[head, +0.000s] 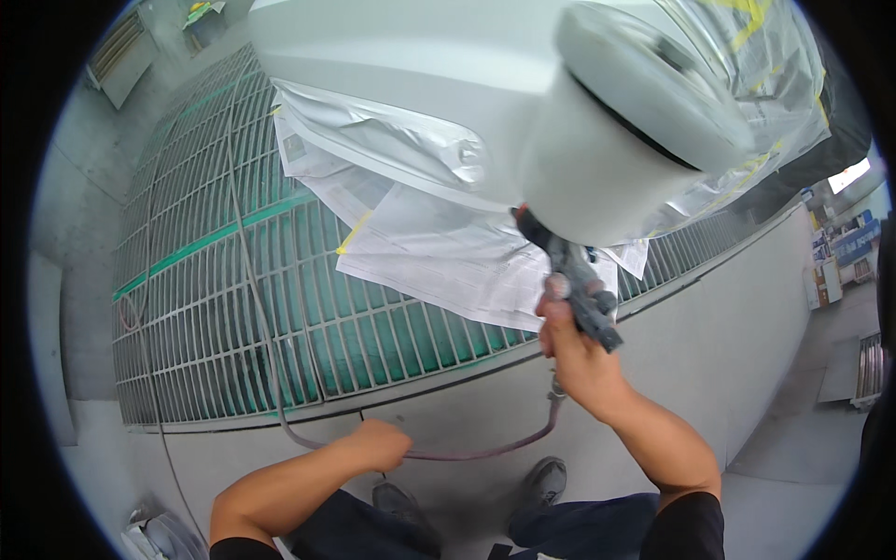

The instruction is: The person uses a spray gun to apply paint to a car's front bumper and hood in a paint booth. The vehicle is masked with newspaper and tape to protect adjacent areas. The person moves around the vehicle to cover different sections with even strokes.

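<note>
My right hand [577, 353] grips the handle of a spray gun [577, 280] with a large white paint cup [609, 154] on top, blurred at its lid. An air hose [483, 455] runs from the gun's base to my left hand [381, 444], which is closed around it, and on across the floor grating. Behind the gun is a light-coloured car body panel [420, 42]. Wrinkled masking film [378, 133] covers an elongated part of it, and printed masking paper [448, 273] hangs below.
Metal floor grating [210, 280] spreads under the car at the left. Plastic sheeting [777, 91] with yellow tape wraps the car's right part. A second thin hose [150, 350] lies at far left, a plastic-wrapped bundle [164, 535] at lower left. Boxes [826, 280] stand far right.
</note>
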Tool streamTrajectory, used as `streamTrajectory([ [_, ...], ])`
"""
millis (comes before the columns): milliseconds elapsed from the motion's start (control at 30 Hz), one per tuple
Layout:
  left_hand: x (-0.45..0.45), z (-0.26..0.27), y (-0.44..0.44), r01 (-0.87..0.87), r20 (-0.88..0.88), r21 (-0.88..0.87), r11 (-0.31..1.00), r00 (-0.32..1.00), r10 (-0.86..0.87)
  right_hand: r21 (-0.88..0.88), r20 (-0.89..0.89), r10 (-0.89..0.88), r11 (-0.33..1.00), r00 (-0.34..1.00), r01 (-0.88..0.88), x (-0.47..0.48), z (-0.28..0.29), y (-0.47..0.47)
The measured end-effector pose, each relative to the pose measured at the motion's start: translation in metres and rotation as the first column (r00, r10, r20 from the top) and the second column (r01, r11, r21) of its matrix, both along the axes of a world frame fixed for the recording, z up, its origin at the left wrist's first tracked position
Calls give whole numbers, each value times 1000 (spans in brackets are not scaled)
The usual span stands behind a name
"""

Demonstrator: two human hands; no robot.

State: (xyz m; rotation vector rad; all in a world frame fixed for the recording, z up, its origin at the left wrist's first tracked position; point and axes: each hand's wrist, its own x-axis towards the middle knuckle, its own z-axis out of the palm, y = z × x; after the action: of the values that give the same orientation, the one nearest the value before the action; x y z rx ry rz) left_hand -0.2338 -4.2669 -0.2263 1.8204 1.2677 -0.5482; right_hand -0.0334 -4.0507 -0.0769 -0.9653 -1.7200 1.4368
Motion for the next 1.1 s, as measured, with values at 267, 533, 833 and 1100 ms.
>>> streamTrajectory([
  [267,-39,-30,2,-10,30,7,1000,999,10,114,14,51,992,999,-53,-168,8,-26],
  [533,-63,-7,-1,-187,153,72,980,973,175,251,-99,223,949,970,-193,-300,9,-22],
  [833,-62,1,-17,-199,91,47,979,977,194,-32,6,83,996,997,-82,-172,41,-10],
  [1100,-29,3,-8,-197,33,40,980,980,195,16,-90,33,999,995,-32,20,31,17],
])
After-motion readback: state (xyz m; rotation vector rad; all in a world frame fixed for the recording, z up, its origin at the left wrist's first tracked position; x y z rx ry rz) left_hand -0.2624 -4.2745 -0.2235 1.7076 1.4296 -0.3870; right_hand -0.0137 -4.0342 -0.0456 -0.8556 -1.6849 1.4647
